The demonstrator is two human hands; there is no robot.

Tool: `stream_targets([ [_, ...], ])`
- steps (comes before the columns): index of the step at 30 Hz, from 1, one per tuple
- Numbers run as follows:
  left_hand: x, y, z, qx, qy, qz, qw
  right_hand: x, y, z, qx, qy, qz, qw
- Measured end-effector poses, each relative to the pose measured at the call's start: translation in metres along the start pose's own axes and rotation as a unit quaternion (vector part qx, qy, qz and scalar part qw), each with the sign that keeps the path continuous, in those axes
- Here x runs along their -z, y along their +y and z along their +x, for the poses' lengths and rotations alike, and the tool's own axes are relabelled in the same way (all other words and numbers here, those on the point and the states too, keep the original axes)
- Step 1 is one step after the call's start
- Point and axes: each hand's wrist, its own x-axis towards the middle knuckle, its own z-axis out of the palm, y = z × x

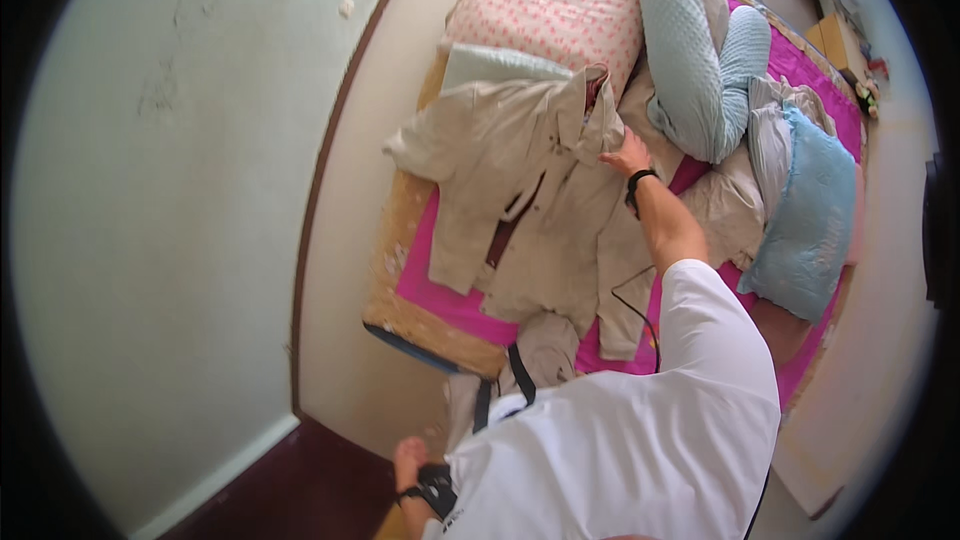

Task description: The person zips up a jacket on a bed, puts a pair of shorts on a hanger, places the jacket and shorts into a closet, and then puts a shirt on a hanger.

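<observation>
A beige jacket [570, 260] lies face up across the bed [398, 260], and the clock directions here are read from its middle. It looks spread out but not folded: the body is laid broadly flat, and the sleeve [420, 148] at 10 o'clock reaches outward, while the front edges are apart below the chest, leaving a dark gap. By that judgement, laying out is mostly done, and closing or straightening the front is not. The right hand [628, 152] is at 2 o'clock, on the cloth just beside the collar [570, 112]; its grip is partly curled, and I cannot tell whether it pinches the fabric or only rests there. The left hand [410, 458] is at 7 o'clock, off the jacket and loosely bent; whether its grip has hold of anything, I cannot tell. The jacket looks like matte, fairly sturdy woven cloth, softly creased, with a pointed collar and a dark red inside at the neck. At 12 o'clock a puffy bundle of bedding [550, 0] has small pink marks on pale fabric. Between 1 and 2 o'clock a long, bent, pale blue cushion [685, 70] has a dimpled surface; at 3 o'clock lies a smoother, crinkled blue pillow [805, 225]. Bright magenta cloth [455, 290] shows at 7 o'clock, and a thin black cord [648, 323] curves at 4 o'clock.
</observation>
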Motion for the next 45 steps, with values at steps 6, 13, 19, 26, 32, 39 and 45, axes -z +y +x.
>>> stream_targets([
  [6,0.005,0.071,-0.005,-0.019,0.069,-0.087,0.994,0.030,-0.021,-0.100,0.050,0.008,0.138,0.989],
  [13,0.077,0.035,0.024,-0.020,0.054,-0.042,0.997,-0.007,-0.071,-0.276,0.227,-0.082,0.101,0.965],
  [19,0.169,0.126,0.036,-0.146,0.167,0.143,0.965,-0.018,-0.144,-0.353,0.197,-0.108,0.084,0.971],
  [26,0.157,0.215,-0.067,-0.279,0.193,-0.020,0.940,0.038,-0.175,-0.371,0.218,-0.128,0.064,0.965],
  [32,0.102,0.227,-0.167,-0.547,0.178,-0.175,0.799,0.080,-0.172,-0.298,0.328,-0.123,0.098,0.932],
  [39,0.134,0.287,-0.223,-0.601,-0.021,-0.039,0.798,0.124,-0.153,-0.310,0.342,-0.051,0.096,0.933],
  [45,0.164,0.282,-0.186,-0.678,-0.151,-0.050,0.718,0.138,-0.142,-0.355,0.362,0.049,0.037,0.930],
])
